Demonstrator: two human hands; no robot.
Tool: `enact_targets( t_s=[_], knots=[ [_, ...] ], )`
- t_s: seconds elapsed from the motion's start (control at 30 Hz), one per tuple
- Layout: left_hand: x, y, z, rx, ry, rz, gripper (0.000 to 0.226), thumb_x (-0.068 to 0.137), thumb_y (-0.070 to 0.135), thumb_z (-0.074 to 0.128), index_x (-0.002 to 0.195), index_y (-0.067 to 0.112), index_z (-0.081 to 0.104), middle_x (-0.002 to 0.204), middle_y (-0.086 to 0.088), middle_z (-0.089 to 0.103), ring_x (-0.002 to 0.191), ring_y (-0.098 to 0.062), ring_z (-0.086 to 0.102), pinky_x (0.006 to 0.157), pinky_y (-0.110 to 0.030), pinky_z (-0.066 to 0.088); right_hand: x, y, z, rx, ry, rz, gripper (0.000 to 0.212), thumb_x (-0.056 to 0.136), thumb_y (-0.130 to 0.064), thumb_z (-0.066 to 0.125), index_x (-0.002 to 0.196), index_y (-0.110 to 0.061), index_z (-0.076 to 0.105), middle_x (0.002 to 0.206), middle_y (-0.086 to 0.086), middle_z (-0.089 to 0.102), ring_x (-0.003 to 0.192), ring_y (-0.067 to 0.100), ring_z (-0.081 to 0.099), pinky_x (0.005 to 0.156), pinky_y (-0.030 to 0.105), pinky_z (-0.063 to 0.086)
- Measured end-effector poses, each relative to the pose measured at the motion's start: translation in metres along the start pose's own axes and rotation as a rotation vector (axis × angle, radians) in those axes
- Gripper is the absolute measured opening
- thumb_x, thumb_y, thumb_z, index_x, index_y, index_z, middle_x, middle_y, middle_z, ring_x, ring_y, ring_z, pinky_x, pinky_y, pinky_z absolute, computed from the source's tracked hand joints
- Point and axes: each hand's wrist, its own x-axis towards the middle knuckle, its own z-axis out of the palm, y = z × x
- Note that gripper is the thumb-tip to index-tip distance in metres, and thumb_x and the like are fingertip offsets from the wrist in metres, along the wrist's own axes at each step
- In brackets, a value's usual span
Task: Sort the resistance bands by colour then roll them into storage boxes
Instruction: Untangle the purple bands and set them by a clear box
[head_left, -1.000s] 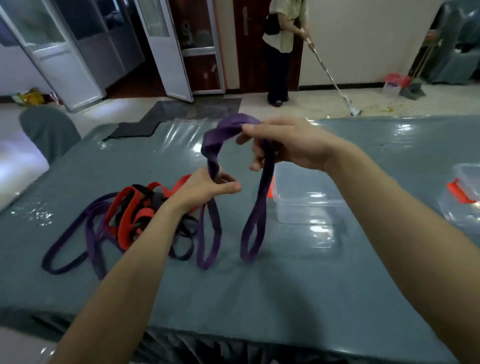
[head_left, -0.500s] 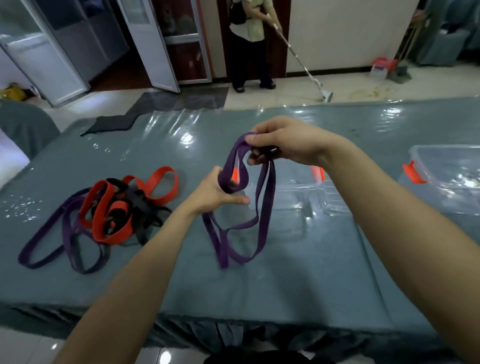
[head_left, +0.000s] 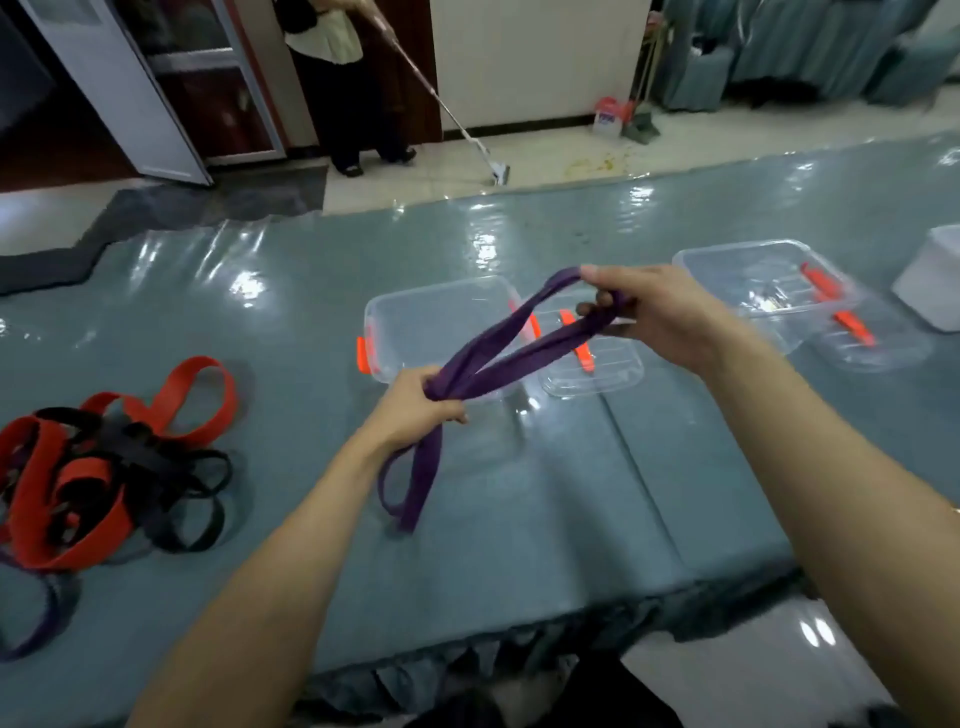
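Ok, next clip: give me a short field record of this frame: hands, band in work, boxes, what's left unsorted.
left hand: grips the purple band at its bunched middle
right hand: pinches the band's upper loop, raised
band tail: hangs down to the table
boxes: clear box open, looks empty; second clear box to its right
unsorted: red and black bands tangled at left

No text, brand or number was legible anywhere, a white jug (head_left: 607, 120) on the far floor (head_left: 727, 140) carried a bluish label, its print too small and blurred to be read
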Motion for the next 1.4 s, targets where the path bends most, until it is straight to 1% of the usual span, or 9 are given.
enact_targets(
  t_s=[0.07,0.2,0.5,0.63,0.83,1.0,1.13,1.3,1.4],
  knots=[
    [0.002,0.007,-0.010,0.065,-0.152,-0.010,0.031,0.079,0.006,0.079,0.106,0.016,0.069,0.084,-0.009,0.081,0.068,-0.021,0.072,0.073,-0.040,0.063,0.001,0.040,-0.032,0.081,0.074,0.098,0.055,0.096,-0.020,0.077,0.144,-0.003,0.058,0.084,0.009,0.061,0.100,0.033,0.072,0.116,0.062,0.046],
    [0.011,0.015,0.014,0.165,-0.186,0.001,0.038,0.080,0.011,0.079,0.112,0.022,0.062,0.089,-0.006,0.080,0.066,-0.019,0.069,0.071,-0.042,0.060,0.017,0.127,-0.082,0.154,0.153,0.365,0.022,0.098,-0.015,0.067,0.117,-0.005,0.066,0.110,0.019,0.066,0.086,0.033,0.079,0.085,0.051,0.067],
    [0.065,0.070,0.104,-0.321,-0.159,-0.114,0.061,0.073,-0.003,0.083,0.125,0.009,0.053,0.114,-0.024,0.077,0.090,-0.032,0.068,0.083,-0.046,0.057,0.023,0.203,-0.137,-0.632,-0.190,0.500,0.013,0.091,-0.015,0.059,0.091,-0.014,0.072,0.093,0.005,0.074,0.083,0.022,0.070,0.073,0.035,0.060],
    [0.082,0.088,0.139,-0.264,-0.177,-0.122,0.051,0.074,0.000,0.084,0.116,0.010,0.057,0.102,-0.023,0.074,0.086,-0.030,0.064,0.081,-0.046,0.053,0.039,0.195,-0.144,-0.520,-0.268,0.253,0.067,0.075,-0.022,0.051,0.141,-0.028,0.062,0.129,-0.006,0.071,0.116,0.014,0.065,0.097,0.030,0.051],
    [0.102,0.108,0.177,-0.417,-0.012,-0.181,0.054,0.079,-0.022,0.076,0.121,0.006,0.057,0.098,-0.020,0.074,0.080,-0.026,0.073,0.069,-0.031,0.060,0.049,0.186,-0.135,-0.348,-0.403,-0.038,0.101,0.078,-0.050,0.092,0.160,-0.037,0.036,0.148,-0.017,0.059,0.135,-0.001,0.057,0.113,0.025,0.047],
    [0.122,0.127,0.188,-0.742,0.166,-0.244,0.053,0.079,-0.022,0.068,0.119,0.011,0.059,0.092,-0.011,0.068,0.070,-0.018,0.069,0.068,-0.028,0.061,0.056,0.195,-0.100,-0.412,-0.132,-0.091,0.137,0.050,-0.065,0.101,0.160,-0.049,0.021,0.148,-0.024,0.055,0.134,-0.001,0.057,0.107,0.025,0.049],
    [0.136,0.121,0.178,-0.804,0.202,-0.256,0.071,0.062,-0.005,0.078,0.128,0.011,0.059,0.101,-0.011,0.068,0.081,-0.020,0.070,0.074,-0.031,0.060,0.070,0.196,-0.082,-0.349,0.019,0.011,0.071,0.065,-0.037,0.094,0.127,-0.036,0.060,0.105,-0.015,0.074,0.092,0.002,0.072,0.083,0.033,0.062],
    [0.135,0.088,0.145,-0.111,0.186,0.026,0.059,0.083,0.035,0.092,0.132,0.020,0.064,0.117,-0.002,0.073,0.101,-0.014,0.068,0.091,-0.025,0.054,0.086,0.190,-0.086,-0.367,0.086,0.094,0.039,0.077,-0.005,0.079,0.111,-0.019,0.066,0.080,-0.008,0.072,0.063,0.001,0.069,0.056,0.013,0.048],
    [0.128,0.036,0.124,0.622,0.471,0.250,0.056,0.085,0.045,0.081,0.132,0.020,0.063,0.119,0.002,0.065,0.109,-0.019,0.057,0.100,-0.035,0.046,0.095,0.204,-0.099,-0.449,0.141,0.194,0.038,0.069,-0.019,0.080,0.104,-0.024,0.065,0.088,-0.007,0.074,0.077,0.012,0.072,0.066,0.030,0.057]
  ],
)
